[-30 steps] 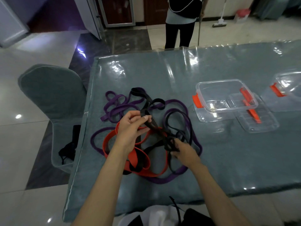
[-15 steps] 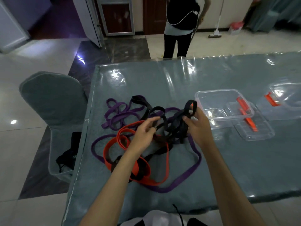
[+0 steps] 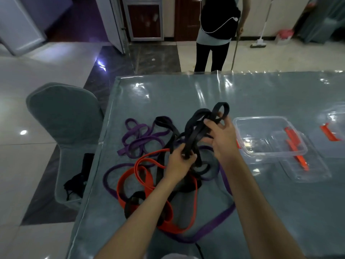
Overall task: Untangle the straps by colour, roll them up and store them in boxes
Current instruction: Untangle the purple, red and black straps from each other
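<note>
Red strap (image 3: 194, 200) and purple strap (image 3: 214, 224) still flat on desk (image 3: 261, 94), 6 o'clock. Centre: left hand (image 3: 179, 163) now pinches black strap (image 3: 194, 131) low; right hand (image 3: 222, 139), fingers curled round loops, has lifted bundle toward 12. Black separating. Clear box (image 3: 268, 135) at 3 o'clock, unused.

The right hand (image 3: 223, 139) has climbed from the pile, lifting gathered loops of the black strap (image 3: 197, 128) clear of the table; the left hand (image 3: 178, 163) now grips lower strands of that strap.
</note>
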Demonstrator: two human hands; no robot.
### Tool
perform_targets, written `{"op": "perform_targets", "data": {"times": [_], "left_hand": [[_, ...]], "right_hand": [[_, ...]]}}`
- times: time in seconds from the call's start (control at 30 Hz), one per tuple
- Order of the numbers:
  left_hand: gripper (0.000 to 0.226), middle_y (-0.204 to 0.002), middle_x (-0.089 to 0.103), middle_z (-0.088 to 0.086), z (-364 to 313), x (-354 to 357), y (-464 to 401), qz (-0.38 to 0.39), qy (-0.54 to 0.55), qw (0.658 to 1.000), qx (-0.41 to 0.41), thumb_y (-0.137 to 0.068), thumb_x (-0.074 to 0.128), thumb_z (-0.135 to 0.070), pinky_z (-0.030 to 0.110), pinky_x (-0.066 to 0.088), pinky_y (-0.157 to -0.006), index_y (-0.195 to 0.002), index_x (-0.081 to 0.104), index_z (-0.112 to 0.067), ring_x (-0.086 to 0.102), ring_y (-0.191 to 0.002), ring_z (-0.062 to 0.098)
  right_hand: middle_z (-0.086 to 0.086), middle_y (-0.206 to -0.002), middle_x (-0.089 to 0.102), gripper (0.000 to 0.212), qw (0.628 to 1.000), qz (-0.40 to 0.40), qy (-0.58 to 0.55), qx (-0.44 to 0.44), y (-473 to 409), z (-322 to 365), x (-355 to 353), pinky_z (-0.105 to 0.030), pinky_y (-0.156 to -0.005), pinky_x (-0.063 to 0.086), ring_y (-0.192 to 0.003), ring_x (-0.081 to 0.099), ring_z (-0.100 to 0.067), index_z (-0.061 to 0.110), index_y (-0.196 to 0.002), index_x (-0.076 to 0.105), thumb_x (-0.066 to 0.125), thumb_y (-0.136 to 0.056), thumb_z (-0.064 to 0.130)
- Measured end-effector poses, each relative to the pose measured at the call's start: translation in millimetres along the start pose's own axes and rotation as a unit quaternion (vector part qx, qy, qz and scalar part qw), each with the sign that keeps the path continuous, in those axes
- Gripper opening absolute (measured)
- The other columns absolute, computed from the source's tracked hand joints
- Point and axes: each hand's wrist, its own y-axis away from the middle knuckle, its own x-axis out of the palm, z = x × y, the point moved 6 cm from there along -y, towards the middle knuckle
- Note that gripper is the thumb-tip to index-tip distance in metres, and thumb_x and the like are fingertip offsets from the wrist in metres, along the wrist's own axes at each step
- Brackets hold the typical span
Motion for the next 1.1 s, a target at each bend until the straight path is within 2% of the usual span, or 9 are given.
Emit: {"op": "perform_targets", "data": {"times": [0.13,0.33,0.4,0.47,0.57,0.67,0.8,0.93,1.1], "left_hand": [[0.02,-0.083,0.067,0.0,-15.8,-33.6,-41.4,-0.05,-0.028,0.998,0.002,-0.095,0.071,-0.004,0.049,0.058,-0.083,-0.09,0.06,-0.02,0.066,-0.081,0.019],[0.02,-0.098,0.074,-0.003,-39.2,-51.0,-118.3,-0.083,-0.03,0.996,0.021,-0.092,0.072,-0.002,0.037,0.06,-0.088,-0.097,0.067,-0.021,0.072,-0.097,0.019],[0.042,-0.104,0.072,-0.016,-43.4,-37.4,-136.0,-0.041,-0.018,0.998,0.036,-0.089,0.073,0.004,0.024,0.059,-0.086,-0.103,0.068,-0.035,0.072,-0.099,0.012],[0.063,-0.12,0.069,-0.01,-38.3,-21.3,-149.5,0.016,-0.02,0.999,0.029,-0.086,0.077,0.004,0.024,0.059,-0.09,-0.127,0.061,-0.042,0.07,-0.112,0.015],[0.111,-0.153,0.053,0.0,-14.1,-3.0,-158.2,0.138,-0.056,0.989,-0.005,-0.083,0.085,0.002,0.029,0.053,-0.109,-0.159,0.025,-0.053,0.059,-0.134,0.015],[0.13,-0.168,0.039,0.002,18.9,-6.7,-150.7,0.231,-0.195,0.952,-0.041,-0.085,0.085,-0.003,0.038,0.048,-0.116,-0.166,-0.005,-0.048,0.051,-0.144,0.021],[0.112,-0.176,0.018,0.003,52.9,-31.4,-122.4,0.218,-0.272,0.936,-0.046,-0.091,0.081,-0.006,0.043,0.024,-0.131,-0.17,0.007,-0.034,0.016,-0.163,0.023],[0.084,-0.173,0.026,-0.001,65.1,-51.4,-71.7,0.123,-0.315,0.941,0.025,-0.095,0.078,-0.013,0.04,0.017,-0.131,-0.164,0.036,-0.034,0.01,-0.163,0.017],[0.05,-0.14,0.061,0.005,78.1,-80.0,3.7,-0.033,-0.349,0.934,0.068,-0.086,0.081,-0.005,0.052,0.044,-0.115,-0.133,0.071,-0.018,0.054,-0.136,0.029]], "right_hand": [[-0.012,-0.126,0.069,0.052,0.998,-0.052,0.019,-0.005,-39.0,-0.9,-17.6,-0.049,-0.079,0.067,-0.107,0.077,-0.027,0.022,-0.139,0.052,0.069,-0.096,-0.003],[-0.003,-0.112,0.072,0.054,0.988,-0.05,0.14,-0.036,-82.3,-26.3,-39.8,-0.043,-0.076,0.067,-0.099,0.079,-0.024,0.024,-0.134,0.053,0.066,-0.094,-0.009],[-0.004,-0.115,0.073,0.055,0.984,-0.064,0.163,-0.045,-88.9,-37.9,-45.0,-0.041,-0.079,0.067,-0.101,0.078,-0.023,0.026,-0.134,0.052,0.066,-0.093,-0.008],[-0.007,-0.12,0.072,0.057,0.973,-0.1,0.195,-0.067,-93.0,-47.5,-51.9,-0.04,-0.088,0.065,-0.107,0.075,-0.025,0.025,-0.134,0.051,0.065,-0.091,-0.009],[-0.013,-0.124,0.07,0.059,0.961,-0.128,0.238,-0.058,-102.4,-68.7,-65.6,-0.048,-0.102,0.058,-0.112,0.072,-0.029,0.021,-0.134,0.05,0.064,-0.088,-0.013],[-0.016,-0.145,0.061,0.076,0.963,-0.037,0.263,0.031,-110.1,-105.6,-74.1,-0.047,-0.114,0.05,-0.131,0.063,-0.03,0.006,-0.155,0.037,0.072,-0.09,-0.013],[-0.005,-0.173,0.021,0.101,0.931,0.129,0.322,0.11,-98.1,-147.4,-78.9,-0.038,-0.131,0.022,-0.16,0.022,-0.017,0.012,-0.168,-0.005,0.069,-0.101,0.003],[-0.023,-0.163,0.039,0.074,0.848,0.098,0.521,-0.018,-72.5,-154.1,-99.2,-0.047,-0.129,0.026,-0.154,0.033,-0.039,-0.001,-0.16,0.036,0.072,-0.096,-0.002],[-0.031,-0.163,0.034,0.064,0.772,0.029,0.636,0.002,-26.8,-170.3,-138.2,-0.053,-0.126,0.028,-0.154,0.029,-0.048,0.006,-0.15,0.056,0.073,-0.089,-0.001]]}}
